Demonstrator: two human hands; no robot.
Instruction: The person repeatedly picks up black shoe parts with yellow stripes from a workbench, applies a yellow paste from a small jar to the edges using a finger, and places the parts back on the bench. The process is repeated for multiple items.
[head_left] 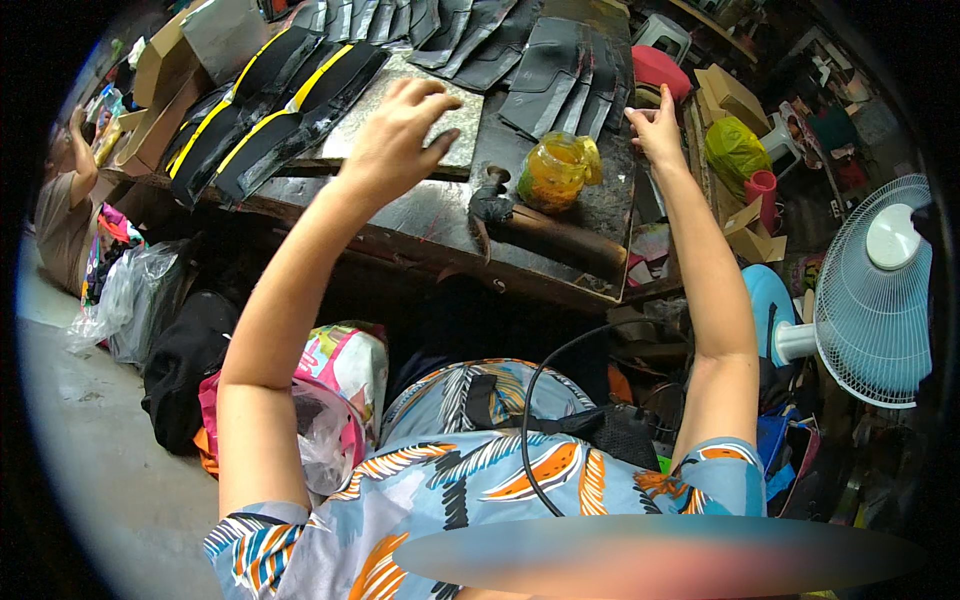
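My left hand (398,140) hovers over a pale board (350,140) on the workbench, fingers apart and slightly bent, with nothing visible in it. Out at the bench's right edge is my right hand (656,132), its forefinger and thumb apart and nothing seen between them. Between the hands stands a clear jar (552,178) of yellow-orange stuff. In front of the jar lies a hammer (565,238) with a dark head and a wooden handle. Overlapping black flat pieces (545,75) are fanned out beyond the jar. Black strips with yellow bands (285,105) lie left of my left hand.
A standing fan (870,290) is close on my right. Cardboard boxes (735,100) and a yellow-green bag (737,155) sit beyond the bench's right side. Bags (345,370) are below the bench's front edge. Another person (65,210) is at the far left.
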